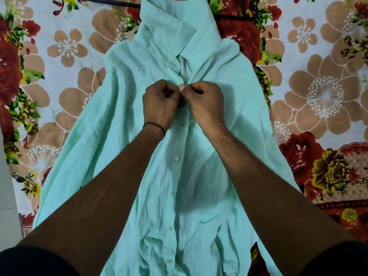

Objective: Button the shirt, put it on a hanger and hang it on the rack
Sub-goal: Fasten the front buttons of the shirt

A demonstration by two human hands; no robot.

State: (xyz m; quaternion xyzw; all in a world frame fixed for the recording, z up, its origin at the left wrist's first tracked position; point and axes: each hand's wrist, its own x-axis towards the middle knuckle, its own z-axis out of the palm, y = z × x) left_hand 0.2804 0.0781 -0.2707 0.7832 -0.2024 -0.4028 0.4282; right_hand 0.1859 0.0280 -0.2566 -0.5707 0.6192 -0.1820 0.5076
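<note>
A mint green shirt point(123, 108) lies flat, front up, on a flowered sheet, its collar pointing away from me. My left hand point(159, 106) and my right hand point(205, 104) meet at the placket on the upper chest, and both pinch the fabric edges there with curled fingers. Several white buttons point(176, 158) run down the placket below my hands and sit fastened. A black hanger point(117, 4) lies at the top, mostly under the collar, with a second black bar point(239, 16) showing to the right of the collar.
The flowered sheet point(318, 92) with red, tan and yellow blooms spreads under the shirt on all sides. A strip of pale floor point(6, 186) shows at the left edge. No rack is in view.
</note>
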